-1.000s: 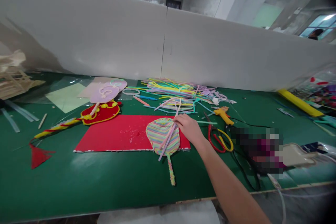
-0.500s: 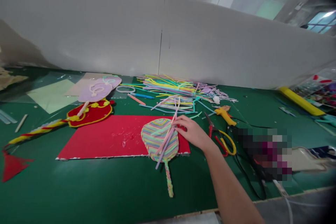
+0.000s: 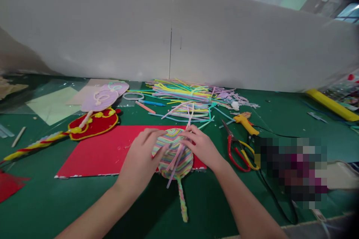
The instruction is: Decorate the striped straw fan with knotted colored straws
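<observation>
Pastel-striped fan [image 3: 168,157] lies flat at the right end of a red sheet [image 3: 98,155] on the green table [image 3: 56,201]. Its twisted handle runs off the sheet toward the near table edge. Several loose strands [image 3: 176,161] lie across the fan's face from upper right to lower left.

Left hand [image 3: 140,160] rests on the fan's left edge, fingers half-curled over the upper rim. Whether it grips or only presses cannot be told. Right hand [image 3: 203,147] sits at the fan's upper right, fingertips drawn together on the upper ends of the loose strands.

Adjacent items:
- A pile of coloured strands [image 3: 182,95] lies behind the fan, near the white partition [image 3: 112,26].
- Scissors [image 3: 238,147] with red and yellow grips lie just right of the right hand.
- A yellow tool [image 3: 245,121] lies behind the scissors.
- A red-and-yellow fan [image 3: 92,125] lies left of the sheet's far corner, with a lilac fan [image 3: 102,97] behind it.
</observation>
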### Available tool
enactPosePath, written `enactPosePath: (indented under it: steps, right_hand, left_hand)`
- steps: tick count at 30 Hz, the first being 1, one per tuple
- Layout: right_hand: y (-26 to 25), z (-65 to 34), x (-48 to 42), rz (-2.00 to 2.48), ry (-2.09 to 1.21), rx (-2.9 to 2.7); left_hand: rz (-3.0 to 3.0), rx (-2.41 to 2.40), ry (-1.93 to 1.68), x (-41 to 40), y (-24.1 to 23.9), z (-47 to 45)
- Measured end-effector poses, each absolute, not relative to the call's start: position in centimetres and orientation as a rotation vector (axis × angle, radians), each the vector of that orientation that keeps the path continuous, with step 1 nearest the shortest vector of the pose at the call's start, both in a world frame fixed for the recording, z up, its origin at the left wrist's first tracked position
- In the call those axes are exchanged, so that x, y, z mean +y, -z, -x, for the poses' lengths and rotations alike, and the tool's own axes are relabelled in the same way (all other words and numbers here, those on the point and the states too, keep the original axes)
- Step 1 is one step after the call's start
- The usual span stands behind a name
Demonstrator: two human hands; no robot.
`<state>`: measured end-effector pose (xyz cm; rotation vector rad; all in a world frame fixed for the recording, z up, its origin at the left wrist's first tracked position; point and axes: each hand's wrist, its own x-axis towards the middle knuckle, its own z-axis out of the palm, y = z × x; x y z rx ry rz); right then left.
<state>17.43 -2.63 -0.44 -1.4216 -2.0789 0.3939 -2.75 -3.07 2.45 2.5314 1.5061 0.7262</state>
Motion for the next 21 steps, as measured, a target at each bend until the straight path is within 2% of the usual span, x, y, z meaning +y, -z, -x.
enactPosePath:
  steps: [6,16,21]
  right_hand:
    - [1.5,-16.8,-2.3,1.429,-0.373,-2.108]
    - [0.5,-17.6,-2.2,1.402,-0.111,-2.085]
    - [-0.1,-17.8,-2.3,1.314,-0.172,-2.084]
  left_hand:
    - [-2.585,1.398,-0.318,-0.7,-1.7,1.6]
    - [-1.908,1.163,-0.586,0.5,0.5,1.5]
    - [-1.630,0.984,-0.555,0.9,0.4,2.1]
